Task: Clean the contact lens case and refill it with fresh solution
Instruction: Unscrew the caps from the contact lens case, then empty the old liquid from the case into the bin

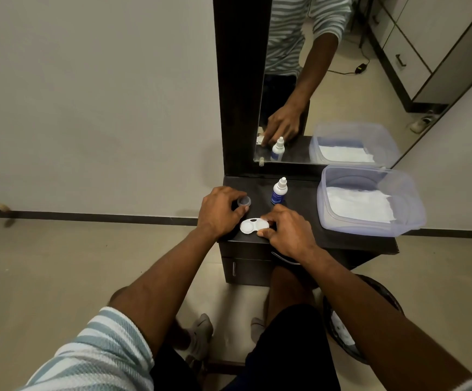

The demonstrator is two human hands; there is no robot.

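From over the person's head: the white contact lens case (254, 226) lies at the dark table's (342, 238) front edge. The right hand (288, 231) pinches its right end, probably to steady it. The left hand (220, 211) curls round a grey cap (244, 201), apparently setting it aside. The solution bottle (278, 191) stands upright just behind, within reach, beside a plastic tub (370, 221) holding tissue.

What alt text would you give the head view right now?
Seated at a dark vanity table, a person's right hand holds a white contact lens case while the left hand grips a grey cap. A solution bottle and tissue-lined plastic tub stand behind.
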